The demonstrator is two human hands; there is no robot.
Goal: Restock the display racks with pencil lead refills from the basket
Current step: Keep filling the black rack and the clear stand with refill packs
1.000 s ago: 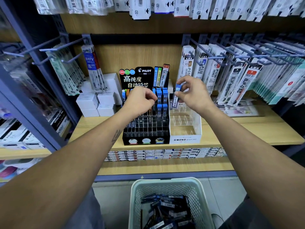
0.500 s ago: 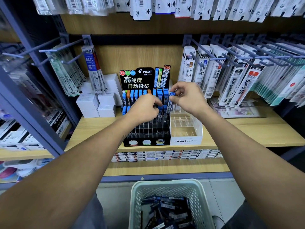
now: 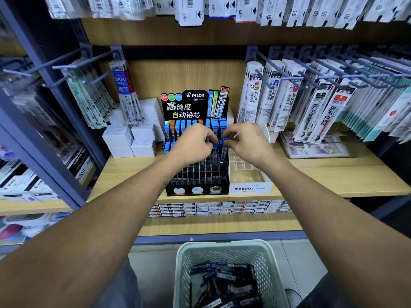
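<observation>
Pencil lead refills are spread over three spots: a loose heap in the basket (image 3: 231, 252) on the floor, well below both grips; filled rows in the black Pilot rack (image 3: 198, 183); and one blue-capped refill (image 3: 225, 144) pinched in the right hand (image 3: 246, 144).

Largest first. Wooden shelf (image 3: 333, 174) carries both racks at arm's reach, under the grips. Pegs of hanging pen refills (image 3: 289, 96) up and right of the hands, not part of this job by the look of it. Basket sits directly below and nearer the body than the hands, likely parked there so each reach down is short.

Black Pilot rack: stepped rows, back rows full of blue and orange caps just beyond the fingers, front rows bare beneath the wrists. Filling looks to run back to front, so later pieces need not be threaded past standing ones.

Clear Mono rack (image 3: 250, 174): immediately right of the black one, below the right wrist, compartments seemingly unfilled.

Left hand (image 3: 193, 145): fingers curled, knuckles up, touching the rack's middle rows just left of the pinched refill. Whether it holds spare refills cannot be told; fingers hide the palm. Possibly steadying neighbours.

Right hand: thumb and fingertips grasp the refill near its cap, upright, over a right-side slot. Insertion looks near complete.
</observation>
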